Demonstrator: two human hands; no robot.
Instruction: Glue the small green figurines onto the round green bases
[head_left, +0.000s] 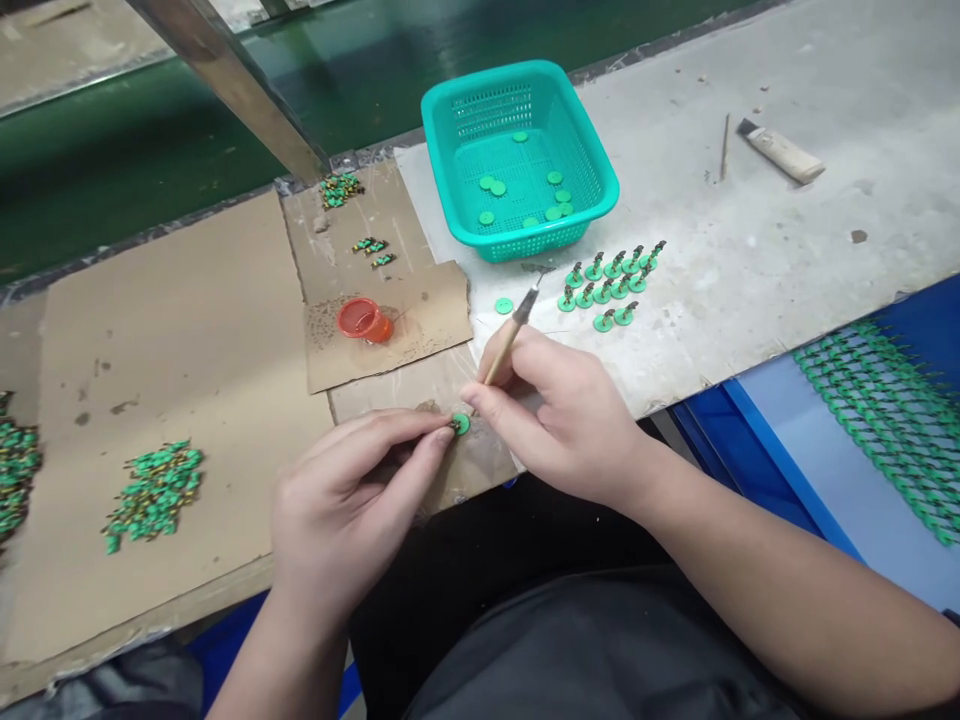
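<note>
Held piece: a small green round base point(461, 424) with a dark miniature figure on it, too small to make out, pinched at the fingertips of the left hand.

Left hand: the left hand point(352, 510) is nearly closed, thumb and forefinger gripping the base's edge, just above the cardboard.

Right hand: the right hand point(559, 420) is curled around a wooden-handled tool point(510, 340) with a metal tip pointing away; its fingers point(472, 396) sit just beside the base.

Counter, near: a loose green disc point(504, 305) lies just beyond the tool's tip, beside rows of upright figures on green bases point(607, 285).

Farther out: a teal plastic basket point(480, 90) holds scattered green discs. An orange cup point(364, 320) stands on cardboard point(180, 340), which carries heaped figures point(154, 490). A squeezed tube point(780, 150) lies on the counter point(750, 300). Long rows of green pieces point(877, 430) lie to the right, on a blue-edged tray point(757, 450).
</note>
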